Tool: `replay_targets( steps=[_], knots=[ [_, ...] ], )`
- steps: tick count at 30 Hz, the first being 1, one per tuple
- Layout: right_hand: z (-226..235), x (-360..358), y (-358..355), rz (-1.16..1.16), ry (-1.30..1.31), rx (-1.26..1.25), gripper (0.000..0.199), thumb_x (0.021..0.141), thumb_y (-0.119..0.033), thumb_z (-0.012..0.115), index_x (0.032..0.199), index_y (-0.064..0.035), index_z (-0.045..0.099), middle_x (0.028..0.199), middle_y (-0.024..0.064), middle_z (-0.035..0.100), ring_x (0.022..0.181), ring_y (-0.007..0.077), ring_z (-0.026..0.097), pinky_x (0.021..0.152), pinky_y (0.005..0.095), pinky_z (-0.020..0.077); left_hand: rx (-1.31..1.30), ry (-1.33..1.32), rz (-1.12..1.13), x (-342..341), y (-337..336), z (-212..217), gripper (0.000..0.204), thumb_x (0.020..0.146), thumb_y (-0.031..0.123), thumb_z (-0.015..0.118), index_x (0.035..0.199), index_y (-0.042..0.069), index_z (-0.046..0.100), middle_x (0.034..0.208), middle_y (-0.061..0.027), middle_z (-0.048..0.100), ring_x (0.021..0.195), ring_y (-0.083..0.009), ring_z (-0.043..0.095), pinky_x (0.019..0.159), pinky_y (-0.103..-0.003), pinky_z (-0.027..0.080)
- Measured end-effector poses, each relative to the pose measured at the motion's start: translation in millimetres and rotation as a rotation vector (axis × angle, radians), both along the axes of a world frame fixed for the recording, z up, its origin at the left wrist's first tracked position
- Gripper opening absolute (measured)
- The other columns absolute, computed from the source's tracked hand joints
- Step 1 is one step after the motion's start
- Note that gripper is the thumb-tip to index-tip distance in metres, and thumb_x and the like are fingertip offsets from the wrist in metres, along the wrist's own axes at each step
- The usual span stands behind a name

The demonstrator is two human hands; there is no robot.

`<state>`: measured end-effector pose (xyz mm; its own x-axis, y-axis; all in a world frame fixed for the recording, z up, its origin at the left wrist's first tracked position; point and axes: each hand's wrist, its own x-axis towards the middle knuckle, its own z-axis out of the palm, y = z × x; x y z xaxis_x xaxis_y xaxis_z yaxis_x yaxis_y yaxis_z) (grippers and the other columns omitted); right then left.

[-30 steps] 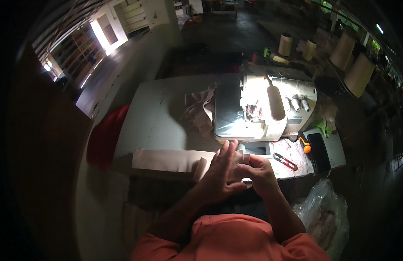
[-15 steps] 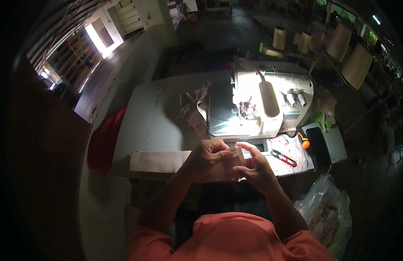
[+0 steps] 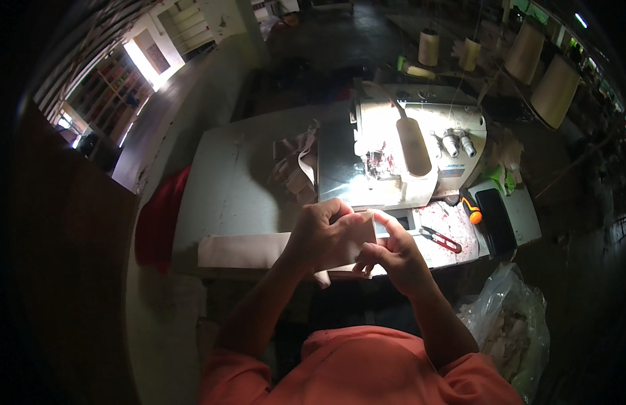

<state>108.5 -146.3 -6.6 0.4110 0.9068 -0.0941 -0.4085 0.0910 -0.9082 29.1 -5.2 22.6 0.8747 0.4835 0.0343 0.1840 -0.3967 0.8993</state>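
A pale pink piece of fabric (image 3: 355, 244) is held up between both hands at the front edge of the table, in front of an overlock sewing machine (image 3: 390, 192). My left hand (image 3: 316, 236) pinches its upper edge between thumb and fingers. At the opposite side my right hand (image 3: 396, 255) grips it, with the thumb against the lower part and a forefinger at the top corner. Part of the cloth hangs below the hands. A flat strip of the same pale fabric (image 3: 242, 251) lies to the left along the table edge, partly behind my left forearm.
Red-handled thread snips (image 3: 441, 239), an orange-and-black tool (image 3: 474, 214) and a dark phone (image 3: 495, 223) lie right. Crumpled fabric scraps (image 3: 299, 165) sit left of the machine. A clear plastic bag (image 3: 509, 317) stands low right; thread cones (image 3: 555, 91) rise behind.
The fabric has been turned so a broader, smooth face shows, and a fold of it hangs lower. Both hands still hold it, the left slightly higher. The view has shifted slightly.
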Motion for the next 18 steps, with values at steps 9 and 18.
replay_targets(
  steps=[9,18],
  knots=[
    [-39,21,24,-0.292,-0.112,0.013,0.046,0.077,-0.001,0.054,0.116,0.0020,0.028,0.075,0.0095,0.057,0.057,0.0150,0.058,0.049,0.0203,0.0443,0.689,-0.349,-0.075,58,27,-49,0.014,0.063,0.013,0.068,0.067,0.003,0.059,0.060,-0.0093,0.054,0.050,-0.0210,0.052,0.046,-0.028,0.042],
    [-45,22,25,-0.299,0.042,0.029,0.053,0.078,0.000,0.052,0.121,0.0020,0.021,0.077,0.0132,0.058,0.059,0.0161,0.059,0.052,0.0226,0.0471,0.595,-0.240,-0.170,54,26,-40,0.007,0.068,0.004,0.058,0.073,0.000,0.058,0.068,-0.0113,0.055,0.062,-0.0255,0.055,0.056,-0.033,0.043]
  ],
)
